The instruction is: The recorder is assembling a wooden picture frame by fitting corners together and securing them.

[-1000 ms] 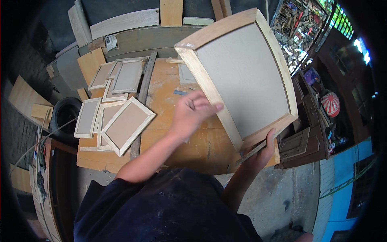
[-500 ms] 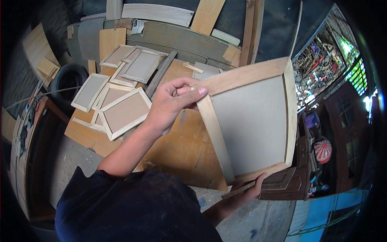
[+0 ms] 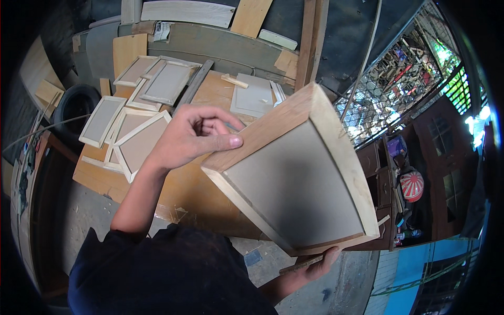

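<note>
A wooden frame (image 3: 341,173) with a grey backing panel (image 3: 289,178) is held up tilted in front of me. My left hand (image 3: 197,134) grips its upper left rail, thumb on the wood and the fingers curled beyond the edge. At the frame's lower edge my right hand (image 3: 313,270) supports it from beneath. The same hand also holds a thin, flat, dark strip (image 3: 299,264), whose kind I cannot make out. Part of the right hand's fingers is hidden behind the frame.
Several similar frames (image 3: 102,122) lie on the wooden worktable (image 3: 181,191), beside a dark wood bar (image 3: 197,84). Grey panels (image 3: 252,95) lie farther back. A tire (image 3: 76,109) stands at left, a dark cabinet (image 3: 375,173) with a red-and-white ball-like object (image 3: 411,186) at right.
The frame has turned, its upper left corner swinging left and down. My left hand has moved left with it, its thumb now farther along the rail. My right hand stays below.
</note>
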`<move>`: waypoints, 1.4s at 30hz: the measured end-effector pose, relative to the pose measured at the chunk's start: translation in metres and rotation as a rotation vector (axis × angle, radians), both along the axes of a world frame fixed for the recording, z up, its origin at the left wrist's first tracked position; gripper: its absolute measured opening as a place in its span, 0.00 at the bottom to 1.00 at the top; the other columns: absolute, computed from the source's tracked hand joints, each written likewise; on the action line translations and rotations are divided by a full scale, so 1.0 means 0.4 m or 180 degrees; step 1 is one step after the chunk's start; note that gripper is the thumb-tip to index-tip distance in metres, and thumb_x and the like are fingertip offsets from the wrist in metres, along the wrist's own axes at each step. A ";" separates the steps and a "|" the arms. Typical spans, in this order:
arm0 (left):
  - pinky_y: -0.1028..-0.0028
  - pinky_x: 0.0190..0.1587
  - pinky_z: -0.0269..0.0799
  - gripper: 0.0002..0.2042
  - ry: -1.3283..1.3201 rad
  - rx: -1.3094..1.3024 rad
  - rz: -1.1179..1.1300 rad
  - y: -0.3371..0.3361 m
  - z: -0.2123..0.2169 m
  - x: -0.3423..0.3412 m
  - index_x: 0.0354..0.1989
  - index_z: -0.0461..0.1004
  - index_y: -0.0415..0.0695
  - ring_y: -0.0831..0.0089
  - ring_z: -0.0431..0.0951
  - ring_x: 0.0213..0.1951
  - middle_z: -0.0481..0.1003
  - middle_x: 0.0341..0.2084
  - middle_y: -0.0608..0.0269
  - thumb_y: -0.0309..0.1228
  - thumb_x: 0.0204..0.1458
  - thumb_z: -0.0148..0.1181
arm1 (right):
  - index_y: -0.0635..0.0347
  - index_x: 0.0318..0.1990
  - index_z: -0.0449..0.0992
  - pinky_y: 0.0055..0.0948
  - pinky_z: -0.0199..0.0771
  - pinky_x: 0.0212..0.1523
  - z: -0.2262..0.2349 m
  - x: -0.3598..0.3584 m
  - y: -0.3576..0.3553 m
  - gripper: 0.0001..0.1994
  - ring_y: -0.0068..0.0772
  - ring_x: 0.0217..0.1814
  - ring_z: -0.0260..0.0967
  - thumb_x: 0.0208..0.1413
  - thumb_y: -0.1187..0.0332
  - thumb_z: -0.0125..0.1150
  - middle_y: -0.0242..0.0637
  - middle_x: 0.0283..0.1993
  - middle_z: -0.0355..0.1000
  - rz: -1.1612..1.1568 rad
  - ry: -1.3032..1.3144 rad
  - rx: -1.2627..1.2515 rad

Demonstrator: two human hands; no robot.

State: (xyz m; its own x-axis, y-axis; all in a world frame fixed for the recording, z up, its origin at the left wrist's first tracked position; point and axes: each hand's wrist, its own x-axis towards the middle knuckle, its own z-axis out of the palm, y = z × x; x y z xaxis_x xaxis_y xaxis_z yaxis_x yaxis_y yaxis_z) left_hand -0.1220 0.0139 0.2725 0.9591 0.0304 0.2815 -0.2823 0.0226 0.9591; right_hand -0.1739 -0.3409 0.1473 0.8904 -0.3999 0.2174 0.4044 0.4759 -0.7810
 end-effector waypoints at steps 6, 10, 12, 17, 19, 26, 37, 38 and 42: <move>0.84 0.31 0.68 0.10 -0.0287 0.0269 -0.0051 -0.024 0.019 0.005 0.38 0.81 0.37 0.88 0.74 0.27 0.80 0.24 0.69 0.28 0.50 0.72 | 0.68 0.71 0.48 0.45 0.59 0.68 -0.017 -0.022 -0.011 0.40 0.46 0.68 0.59 0.58 0.60 0.63 0.53 0.67 0.57 0.0023 -0.0062 0.0078; 0.84 0.31 0.68 0.10 -0.0293 0.0276 -0.0049 -0.034 0.024 0.000 0.38 0.82 0.37 0.88 0.74 0.26 0.79 0.23 0.69 0.29 0.50 0.72 | 0.69 0.71 0.49 0.46 0.57 0.69 -0.019 -0.042 -0.004 0.42 0.46 0.68 0.59 0.56 0.60 0.66 0.52 0.68 0.58 0.0034 -0.0083 0.0078; 0.84 0.31 0.68 0.10 -0.0285 0.0275 -0.0008 -0.045 0.034 -0.003 0.37 0.82 0.37 0.88 0.73 0.26 0.79 0.24 0.70 0.29 0.51 0.72 | 0.69 0.71 0.49 0.46 0.57 0.69 -0.016 -0.049 -0.005 0.43 0.47 0.67 0.59 0.55 0.60 0.66 0.52 0.68 0.58 0.0008 -0.0055 0.0120; 0.85 0.31 0.68 0.09 -0.0375 0.0299 -0.0022 -0.071 0.051 0.000 0.36 0.82 0.38 0.88 0.73 0.26 0.79 0.24 0.70 0.30 0.50 0.73 | 0.69 0.72 0.48 0.45 0.56 0.69 -0.010 -0.073 -0.001 0.44 0.47 0.67 0.60 0.53 0.62 0.68 0.51 0.68 0.59 -0.0028 -0.0096 0.0136; 0.85 0.31 0.68 0.10 -0.0378 0.0281 -0.0047 -0.078 0.057 0.005 0.36 0.82 0.38 0.88 0.74 0.27 0.79 0.24 0.70 0.30 0.50 0.73 | 0.69 0.72 0.47 0.44 0.57 0.69 -0.026 -0.085 -0.014 0.45 0.46 0.67 0.59 0.53 0.62 0.68 0.51 0.68 0.58 -0.0104 -0.0052 0.0062; 0.86 0.32 0.67 0.09 -0.0485 0.0281 -0.0153 -0.090 0.057 0.018 0.35 0.82 0.40 0.89 0.74 0.28 0.78 0.25 0.73 0.31 0.51 0.72 | 0.69 0.72 0.47 0.44 0.58 0.68 -0.020 -0.121 -0.017 0.47 0.46 0.65 0.61 0.52 0.60 0.70 0.52 0.66 0.60 -0.0462 -0.0148 -0.0210; 0.83 0.35 0.68 0.06 -0.0454 -0.0161 -0.0533 -0.030 0.024 0.026 0.34 0.80 0.42 0.87 0.75 0.30 0.78 0.26 0.72 0.29 0.51 0.70 | 0.71 0.64 0.56 0.47 0.64 0.65 -0.032 -0.169 -0.035 0.41 0.46 0.60 0.67 0.50 0.58 0.74 0.52 0.60 0.65 -0.0773 -0.0593 -0.0471; 0.82 0.35 0.68 0.06 -0.0464 -0.0202 -0.0581 -0.027 0.023 0.025 0.34 0.80 0.42 0.86 0.75 0.30 0.78 0.26 0.72 0.29 0.52 0.70 | 0.69 0.67 0.54 0.47 0.63 0.66 -0.034 -0.173 -0.039 0.39 0.46 0.62 0.65 0.54 0.62 0.69 0.52 0.63 0.63 -0.0649 -0.0840 -0.0531; 0.82 0.37 0.69 0.06 -0.0459 -0.0253 -0.0692 -0.018 0.014 0.023 0.35 0.80 0.42 0.85 0.76 0.31 0.79 0.28 0.70 0.29 0.52 0.70 | 0.68 0.69 0.50 0.47 0.63 0.67 -0.048 -0.194 -0.063 0.37 0.47 0.64 0.64 0.59 0.64 0.64 0.53 0.65 0.62 -0.0688 -0.1112 -0.0901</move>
